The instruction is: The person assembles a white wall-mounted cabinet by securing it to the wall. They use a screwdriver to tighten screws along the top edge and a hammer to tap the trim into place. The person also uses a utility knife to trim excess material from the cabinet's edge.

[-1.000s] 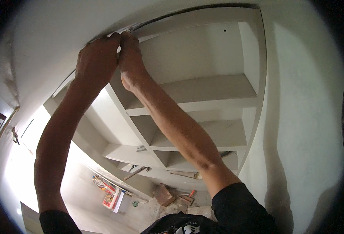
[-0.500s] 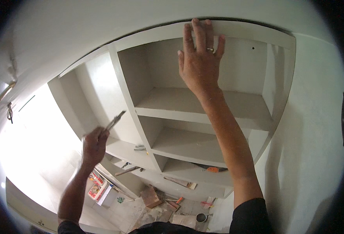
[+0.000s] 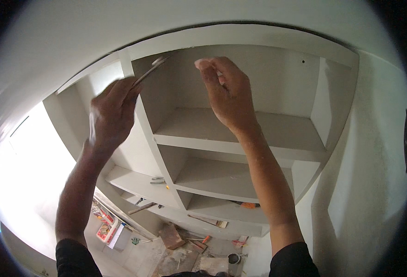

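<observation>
In my left hand [image 3: 113, 111], raised by the upright post of a white built-in cabinet [image 3: 240, 144], is a slim metal tool [image 3: 149, 72]. Its pale tip is smeared by motion and points up to the right, into the upper compartment; its kind cannot be made out. My right hand [image 3: 231, 94] is held up in front of that compartment, just below the top rail [image 3: 268, 38]. Its fingers curl in toward the thumb; anything between them is too small or hidden to name. A small gap separates the tool tip from my right fingers.
Grey-handled pliers [image 3: 157, 180] lie on a left shelf. Lower down are a stick-like tool [image 3: 142, 208], a flat brush [image 3: 221, 224] and an orange-handled tool [image 3: 249, 205]. A brown block [image 3: 171, 236] and a dark can [image 3: 233, 258] stand on the floor. The ceiling [image 3: 176, 18] runs close above the cabinet.
My left hand has risen with the tool toward the upper compartment. The right hand has left the top rail, dropped a little, and its spread fingers have curled in.
</observation>
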Demonstrator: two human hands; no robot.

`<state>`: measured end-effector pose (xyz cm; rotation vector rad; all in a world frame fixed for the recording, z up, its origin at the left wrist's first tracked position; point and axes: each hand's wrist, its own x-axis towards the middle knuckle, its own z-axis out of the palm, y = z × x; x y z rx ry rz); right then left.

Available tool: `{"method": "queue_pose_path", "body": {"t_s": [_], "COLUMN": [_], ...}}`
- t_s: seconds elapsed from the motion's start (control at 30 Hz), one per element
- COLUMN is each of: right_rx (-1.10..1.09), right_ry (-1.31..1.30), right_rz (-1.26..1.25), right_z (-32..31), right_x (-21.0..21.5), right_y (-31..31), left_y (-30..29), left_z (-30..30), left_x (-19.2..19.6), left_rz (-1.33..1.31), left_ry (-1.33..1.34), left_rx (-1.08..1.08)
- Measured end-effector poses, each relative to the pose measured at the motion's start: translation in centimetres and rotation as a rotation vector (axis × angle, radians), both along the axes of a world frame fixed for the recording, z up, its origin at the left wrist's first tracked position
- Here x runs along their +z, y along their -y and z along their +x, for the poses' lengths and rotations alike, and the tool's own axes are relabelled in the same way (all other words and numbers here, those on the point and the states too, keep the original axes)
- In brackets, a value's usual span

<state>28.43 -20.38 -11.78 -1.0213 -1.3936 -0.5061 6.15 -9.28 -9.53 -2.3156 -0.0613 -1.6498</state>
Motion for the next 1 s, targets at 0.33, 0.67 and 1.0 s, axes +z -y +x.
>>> {"method": "queue_pose_path", "body": {"t_s": [0.33, 0.67, 1.0], "right_rx": [0.370, 0.576, 0.371], "right_ry": [-0.268, -0.472, -0.265], "right_rz": [0.055, 0.071, 0.332], "right_z": [-2.5, -3.6, -4.0], "right_x": [3.2, 4.1, 4.0], "right_y": [-2.8, -1.5, -4.5], "left_y": [2.2, 5.2, 5.2], "left_z": [6.4, 7.1, 6.5], "left_x": [6.8, 8.5, 8.5], "left_rz": [0.378, 0.390, 0.456], "left_ry": [-0.057, -0.190, -0.180], "left_rx": [0.134, 0.367, 0.368]}}
